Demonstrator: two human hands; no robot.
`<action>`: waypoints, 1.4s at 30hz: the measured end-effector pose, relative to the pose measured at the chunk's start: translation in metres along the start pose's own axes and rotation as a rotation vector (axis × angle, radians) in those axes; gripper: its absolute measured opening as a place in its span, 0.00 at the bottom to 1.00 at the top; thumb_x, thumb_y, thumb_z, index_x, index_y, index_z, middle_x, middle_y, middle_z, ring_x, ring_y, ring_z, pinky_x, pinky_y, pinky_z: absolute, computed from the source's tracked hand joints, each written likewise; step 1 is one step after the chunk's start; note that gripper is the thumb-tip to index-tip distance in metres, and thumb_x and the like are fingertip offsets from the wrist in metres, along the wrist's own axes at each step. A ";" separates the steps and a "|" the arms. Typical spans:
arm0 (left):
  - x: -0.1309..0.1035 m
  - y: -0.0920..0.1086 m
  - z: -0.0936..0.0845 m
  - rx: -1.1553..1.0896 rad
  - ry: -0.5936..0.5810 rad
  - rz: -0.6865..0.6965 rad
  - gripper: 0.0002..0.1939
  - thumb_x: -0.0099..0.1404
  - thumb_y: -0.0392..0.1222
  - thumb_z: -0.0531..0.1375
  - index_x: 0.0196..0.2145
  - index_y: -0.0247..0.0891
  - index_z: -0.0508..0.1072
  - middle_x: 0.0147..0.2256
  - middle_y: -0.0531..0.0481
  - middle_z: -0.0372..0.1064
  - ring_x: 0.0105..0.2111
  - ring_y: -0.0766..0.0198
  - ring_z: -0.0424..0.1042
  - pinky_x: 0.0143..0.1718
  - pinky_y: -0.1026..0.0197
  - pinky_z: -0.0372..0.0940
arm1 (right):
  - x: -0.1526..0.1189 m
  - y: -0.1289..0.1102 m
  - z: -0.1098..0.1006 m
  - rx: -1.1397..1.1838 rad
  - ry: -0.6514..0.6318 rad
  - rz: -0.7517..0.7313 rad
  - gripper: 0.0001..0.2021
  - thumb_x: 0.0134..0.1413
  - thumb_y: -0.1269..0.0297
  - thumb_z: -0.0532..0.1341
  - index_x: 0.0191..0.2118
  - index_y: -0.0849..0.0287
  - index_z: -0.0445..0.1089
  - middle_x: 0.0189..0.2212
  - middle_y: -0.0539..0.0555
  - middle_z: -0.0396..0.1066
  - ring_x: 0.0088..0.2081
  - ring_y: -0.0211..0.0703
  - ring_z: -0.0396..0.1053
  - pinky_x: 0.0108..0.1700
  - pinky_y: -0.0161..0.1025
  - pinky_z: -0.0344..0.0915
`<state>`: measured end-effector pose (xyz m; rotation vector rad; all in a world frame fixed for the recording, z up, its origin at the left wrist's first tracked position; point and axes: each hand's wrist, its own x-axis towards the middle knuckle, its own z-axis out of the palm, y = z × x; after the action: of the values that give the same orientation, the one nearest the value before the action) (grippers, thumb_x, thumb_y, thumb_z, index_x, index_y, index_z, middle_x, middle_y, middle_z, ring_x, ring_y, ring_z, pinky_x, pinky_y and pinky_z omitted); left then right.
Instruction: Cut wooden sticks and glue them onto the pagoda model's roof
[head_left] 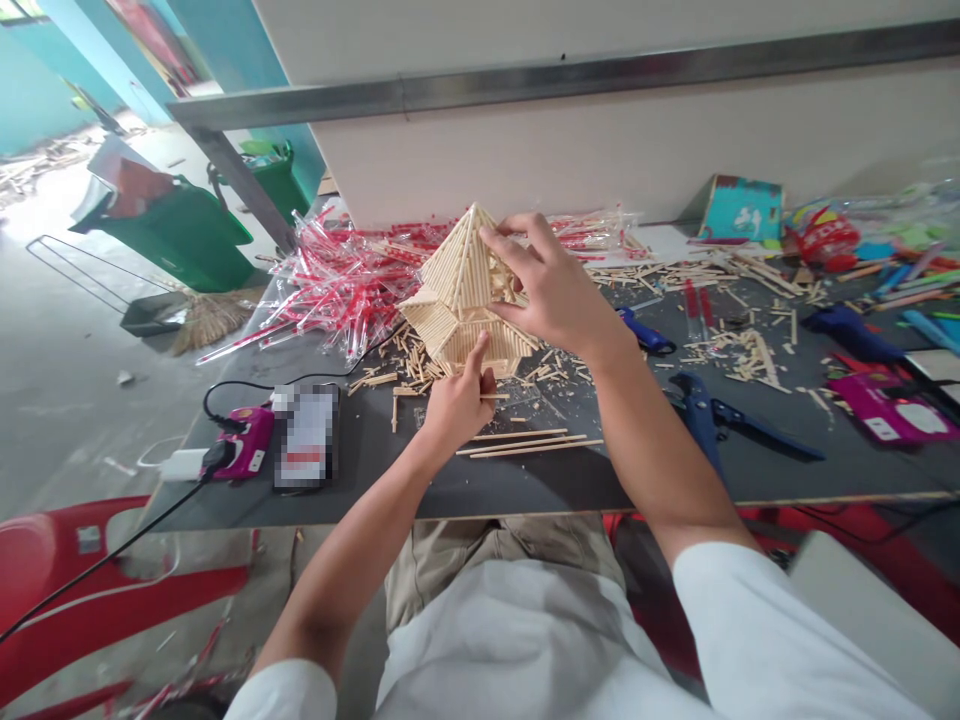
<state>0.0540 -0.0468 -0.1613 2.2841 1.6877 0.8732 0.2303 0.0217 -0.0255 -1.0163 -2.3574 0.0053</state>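
A small pagoda model (463, 262) built of thin wooden sticks stands on the dark table in front of me. My right hand (544, 280) grips its pointed upper roof from the right side, thumb below and fingers near the top. Against the lower tier rests the outstretched index finger of my left hand (465, 398). The other left fingers are curled, and a short wooden stick (496, 397) pokes out of them to the right. Several long loose sticks (529, 447) lie on the table just below that hand. The model's far side is hidden.
Red-and-clear plastic wrappers (352, 285) heap behind the model at left. A phone (306, 437) and a purple power strip (251, 440) lie at left. Blue cutters (739, 420), stick scraps (750, 360) and another purple strip (889, 408) are at right. Green bins (176, 235) stand on the floor.
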 end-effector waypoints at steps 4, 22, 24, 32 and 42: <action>0.000 0.000 -0.001 0.020 -0.010 -0.004 0.36 0.71 0.37 0.55 0.73 0.32 0.52 0.25 0.52 0.71 0.21 0.65 0.66 0.31 0.63 0.64 | 0.000 0.002 -0.001 0.026 0.009 -0.001 0.38 0.62 0.62 0.64 0.74 0.49 0.52 0.70 0.60 0.54 0.59 0.60 0.70 0.57 0.58 0.74; -0.001 -0.002 0.000 0.060 -0.033 -0.008 0.38 0.72 0.36 0.55 0.74 0.34 0.47 0.26 0.53 0.73 0.23 0.65 0.70 0.31 0.63 0.63 | 0.004 0.013 0.020 0.219 0.132 0.008 0.42 0.52 0.71 0.73 0.69 0.55 0.56 0.61 0.62 0.61 0.59 0.63 0.69 0.57 0.59 0.74; -0.001 -0.002 0.001 0.066 -0.040 -0.016 0.38 0.72 0.37 0.56 0.74 0.35 0.46 0.26 0.54 0.73 0.23 0.64 0.71 0.32 0.63 0.64 | 0.003 0.012 0.019 0.218 0.120 0.000 0.43 0.51 0.71 0.73 0.70 0.54 0.55 0.61 0.62 0.60 0.59 0.63 0.68 0.58 0.58 0.73; -0.003 0.000 0.000 0.051 -0.040 0.012 0.35 0.73 0.37 0.54 0.73 0.35 0.47 0.27 0.54 0.76 0.24 0.65 0.74 0.29 0.64 0.62 | -0.001 0.016 0.004 0.142 0.128 -0.033 0.34 0.56 0.64 0.72 0.66 0.53 0.61 0.61 0.60 0.63 0.42 0.47 0.75 0.48 0.50 0.76; -0.008 0.000 0.002 0.050 0.067 0.185 0.24 0.77 0.40 0.51 0.68 0.37 0.59 0.26 0.55 0.77 0.22 0.69 0.74 0.24 0.67 0.57 | -0.070 0.025 -0.002 0.160 0.301 0.169 0.08 0.70 0.61 0.57 0.42 0.55 0.72 0.31 0.51 0.75 0.28 0.39 0.69 0.34 0.39 0.64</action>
<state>0.0540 -0.0537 -0.1653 2.5032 1.5589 0.9644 0.2871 -0.0077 -0.0641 -1.0551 -1.9632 0.0973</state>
